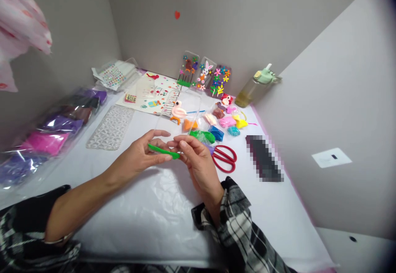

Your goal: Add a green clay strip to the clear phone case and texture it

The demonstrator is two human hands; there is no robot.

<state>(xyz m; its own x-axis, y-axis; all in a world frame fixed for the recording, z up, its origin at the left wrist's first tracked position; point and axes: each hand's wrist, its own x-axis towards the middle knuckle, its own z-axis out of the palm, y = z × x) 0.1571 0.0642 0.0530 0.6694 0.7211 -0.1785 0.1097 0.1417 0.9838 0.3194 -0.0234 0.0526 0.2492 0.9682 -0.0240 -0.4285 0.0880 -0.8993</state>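
Note:
A thin roll of green clay stretches between both hands above the white table. My left hand pinches its left end with thumb and fingers. My right hand pinches its right end. Just beyond the hands lies a clear phone case with a pink clay flamingo and an orange piece on it. More green clay in a bag lies behind my right hand.
Red scissors lie right of my right hand. Small bags of coloured clay sit beyond them, with a bottle and three decorated cases against the wall. A bumpy clear mat and clay packs lie left.

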